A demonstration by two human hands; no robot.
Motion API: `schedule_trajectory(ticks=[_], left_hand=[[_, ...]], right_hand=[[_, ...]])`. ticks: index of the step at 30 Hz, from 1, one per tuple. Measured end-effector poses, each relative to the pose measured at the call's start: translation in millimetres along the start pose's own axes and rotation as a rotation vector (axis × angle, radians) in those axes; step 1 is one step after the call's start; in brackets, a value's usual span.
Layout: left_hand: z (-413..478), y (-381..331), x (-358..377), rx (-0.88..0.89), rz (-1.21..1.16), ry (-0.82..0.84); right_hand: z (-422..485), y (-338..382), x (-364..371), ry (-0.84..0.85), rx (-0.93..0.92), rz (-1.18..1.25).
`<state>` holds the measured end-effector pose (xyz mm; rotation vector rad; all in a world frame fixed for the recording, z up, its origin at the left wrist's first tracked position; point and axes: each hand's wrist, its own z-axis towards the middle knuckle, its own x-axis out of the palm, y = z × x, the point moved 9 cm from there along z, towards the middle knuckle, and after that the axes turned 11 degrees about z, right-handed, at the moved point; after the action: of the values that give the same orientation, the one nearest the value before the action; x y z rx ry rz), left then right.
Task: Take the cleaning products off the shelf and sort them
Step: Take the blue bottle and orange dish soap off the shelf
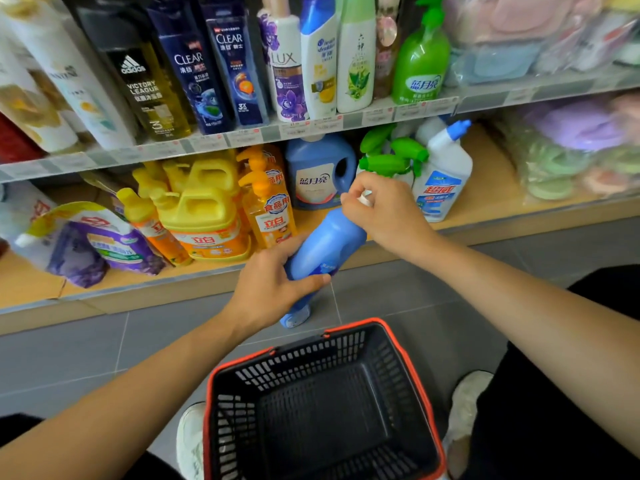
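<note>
**Blue bottle held in both hands, above the floor in front of the lowest shelf**

At the bottom centre of the frame a basket (346, 348) of black plastic lattice with a red rim stands on the floor, a white shoe (190, 441) on either side of it. The floor (86, 358) is smooth grey tile and lies open between the basket and the shelf front.

Just beyond the basket's far rim, at mid-frame, is the blue bottle (325, 247). It is smooth, glossy plastic with a rounded body. It leans with its base down and left, and its neck up and right. The left hand (273, 282) grasps its lower body, fingers wrapped around the side. The right hand (384, 209) is closed over the neck, fingertips pinching a small white cap (365, 199).

Behind them the bottom shelf (485, 199) is a pale wood-coloured board with a straight front edge. At left on it lies a soft purple pouch (104, 244). Next come a blocky yellow jug (204, 216) and an orange pump bottle (270, 209). Further right are a blue detergent jug (318, 171), green spray heads (391, 157) and a white bottle with an angled blue cap (443, 174). The board right of that bottle is bare.

On the upper shelf stand tall shampoo bottles (221, 64) and a green pump bottle (420, 60). Blurred bagged soft goods (571, 133) fill the right edge.
</note>
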<state>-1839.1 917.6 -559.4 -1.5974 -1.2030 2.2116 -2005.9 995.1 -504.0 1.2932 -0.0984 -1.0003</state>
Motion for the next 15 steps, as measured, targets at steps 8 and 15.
schedule_trajectory(ticks=[8,15], left_hand=[[-0.8,4.0,1.7,-0.056,-0.453,0.19],[-12.6,-1.1,16.3,-0.102,-0.603,0.438]], right_hand=[[-12.3,29.0,-0.9,0.086,-0.201,0.063],[-21.3,45.1,0.2,0.178,-0.383,-0.019]])
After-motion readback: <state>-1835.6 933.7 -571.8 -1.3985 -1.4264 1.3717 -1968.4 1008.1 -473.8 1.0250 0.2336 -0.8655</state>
